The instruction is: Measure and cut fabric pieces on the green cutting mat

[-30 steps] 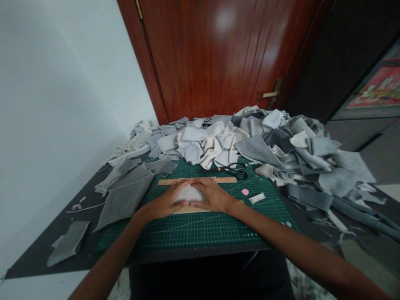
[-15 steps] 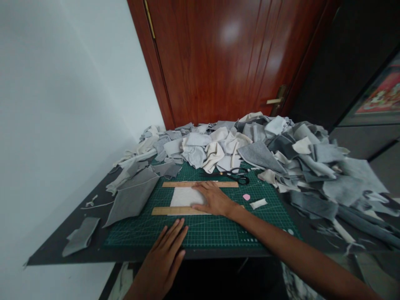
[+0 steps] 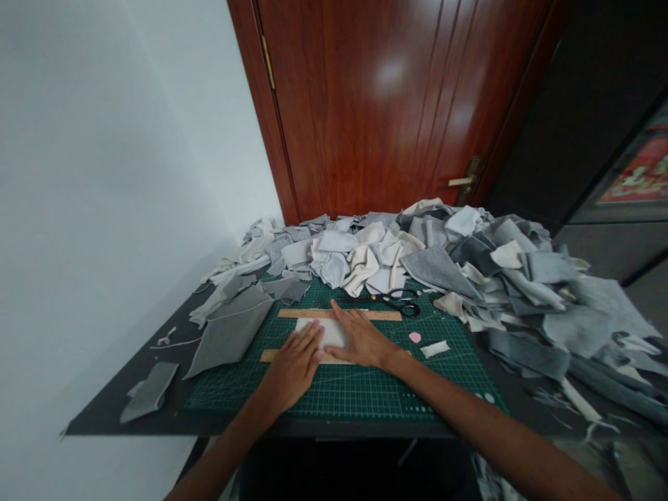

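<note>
A white fabric piece [image 3: 335, 336] lies on the green cutting mat [image 3: 360, 393] between two wooden rulers. The far ruler [image 3: 292, 313] lies across its upper edge, the near ruler [image 3: 268, 355] across its lower edge. My left hand [image 3: 292, 365] rests flat on the fabric's left part and over the near ruler, fingers stretched. My right hand [image 3: 365, 339] lies spread over the right part of the fabric, its fingertips at the far ruler and its thumb on the near one. Parts of the fabric and both rulers are hidden under my hands.
Black-handled scissors [image 3: 408, 307] lie behind the far ruler. A pink disc [image 3: 415, 337] and a small white scrap [image 3: 435, 348] sit to the right. Heaped grey and white fabric scraps [image 3: 443, 243] line the back and right. A grey cloth [image 3: 229, 337] lies at left.
My left hand has moved forward from the mat's front edge onto the fabric and near ruler. My right hand remains on the fabric, its fingers slightly shifted. The camera view has tilted slightly.
</note>
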`<state>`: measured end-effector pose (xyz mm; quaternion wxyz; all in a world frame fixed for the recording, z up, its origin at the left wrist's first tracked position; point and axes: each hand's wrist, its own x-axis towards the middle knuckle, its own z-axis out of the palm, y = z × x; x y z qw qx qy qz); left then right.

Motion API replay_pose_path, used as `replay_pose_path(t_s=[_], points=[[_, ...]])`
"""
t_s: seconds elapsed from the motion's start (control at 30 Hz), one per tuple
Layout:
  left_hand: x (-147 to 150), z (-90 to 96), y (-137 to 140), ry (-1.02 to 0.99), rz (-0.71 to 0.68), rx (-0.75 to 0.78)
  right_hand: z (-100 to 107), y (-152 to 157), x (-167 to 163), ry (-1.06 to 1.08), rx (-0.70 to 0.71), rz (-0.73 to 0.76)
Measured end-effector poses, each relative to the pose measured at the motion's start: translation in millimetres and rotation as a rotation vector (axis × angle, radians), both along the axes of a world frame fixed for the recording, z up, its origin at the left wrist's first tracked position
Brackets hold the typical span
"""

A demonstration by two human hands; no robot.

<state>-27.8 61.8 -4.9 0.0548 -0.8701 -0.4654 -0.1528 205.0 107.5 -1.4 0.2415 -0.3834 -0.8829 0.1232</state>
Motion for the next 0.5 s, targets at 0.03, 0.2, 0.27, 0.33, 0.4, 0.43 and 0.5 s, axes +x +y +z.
replay_pose_path(t_s=[0.03, 0.2, 0.27, 0.33, 0.4, 0.43, 0.5], points=[[-7.2, 0.5, -3.4, 0.004, 0.126, 0.077, 0.5, -0.5, 0.0, -0.001, 0.001, -0.006], [-18.2, 11.5, -3.2, -0.056, 0.264, 0.194, 2.1, -2.3, 0.5, 0.013, -0.011, 0.009], [-8.1, 14.5, 6.6, -0.087, 0.047, 0.081, 1.4, -2.1, 0.5, 0.018, -0.004, 0.012], [4.1, 14.6, 17.6, -0.072, -0.141, -0.020, 0.0, -1.4, 0.3, 0.025, 0.002, 0.007], [12.4, 11.3, 24.7, -0.024, -0.223, -0.081, -1.3, -0.5, -0.1, 0.030, -0.001, 0.004], [13.7, 8.5, 25.7, -0.002, -0.213, -0.090, -1.8, 0.0, -0.2, 0.030, -0.002, 0.004], [10.3, 2.3, 22.4, 0.021, -0.089, -0.051, -1.9, 0.9, -0.5, 0.023, 0.000, 0.005]])
